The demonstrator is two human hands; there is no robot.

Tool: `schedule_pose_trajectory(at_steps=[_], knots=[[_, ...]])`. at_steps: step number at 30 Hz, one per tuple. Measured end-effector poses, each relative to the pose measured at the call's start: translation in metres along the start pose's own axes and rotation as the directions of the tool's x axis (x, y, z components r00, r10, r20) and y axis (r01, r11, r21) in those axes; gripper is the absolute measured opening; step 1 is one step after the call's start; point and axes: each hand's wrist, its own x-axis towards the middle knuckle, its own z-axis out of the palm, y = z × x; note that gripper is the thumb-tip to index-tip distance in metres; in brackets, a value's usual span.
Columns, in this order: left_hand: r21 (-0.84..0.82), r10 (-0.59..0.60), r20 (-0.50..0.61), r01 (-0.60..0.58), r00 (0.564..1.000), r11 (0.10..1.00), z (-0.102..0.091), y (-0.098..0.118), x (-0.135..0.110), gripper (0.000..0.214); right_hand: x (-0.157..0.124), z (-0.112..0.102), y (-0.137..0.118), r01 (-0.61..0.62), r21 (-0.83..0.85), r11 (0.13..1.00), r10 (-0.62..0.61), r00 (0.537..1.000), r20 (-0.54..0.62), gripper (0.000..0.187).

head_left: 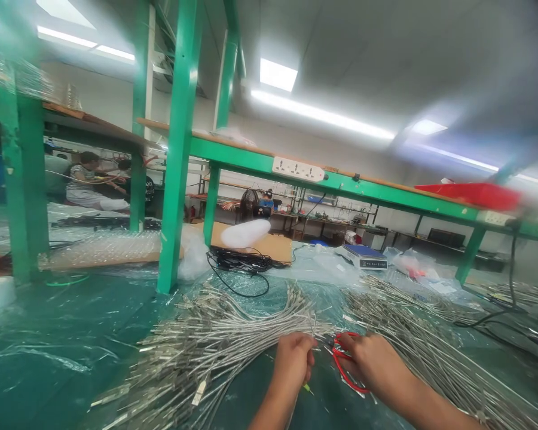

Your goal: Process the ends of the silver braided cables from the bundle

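Note:
My left hand (pixel 295 358) is closed in a pinch on thin silver braided cables (pixel 215 346) from a big bundle that fans out to the left over the green table. My right hand (pixel 371 361) is closed around red-handled scissors (pixel 343 364), whose blades point toward the left hand's fingertips. A small yellow-green bit shows under the left hand. A second heap of the same silver cables (pixel 412 322) lies to the right of my hands.
Green steel posts (pixel 177 149) and a shelf beam with a white power strip (pixel 298 169) cross above the table. Behind lie black cords (pixel 240 261), a bubble-wrap roll (pixel 103 248), a scale (pixel 365 255) and a red tray (pixel 473 194). A person sits far left.

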Motion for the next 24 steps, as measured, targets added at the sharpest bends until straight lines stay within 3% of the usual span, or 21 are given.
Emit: schedule_pose_trajectory(at_steps=[24], knots=[[0.248,0.176,-0.023,-0.165,0.984,0.955,0.0000,-0.0037,-0.0014,0.030,0.0009,-0.0031,-0.0001,0.017,-0.011,1.000,-0.017,1.000,0.014,0.008]])
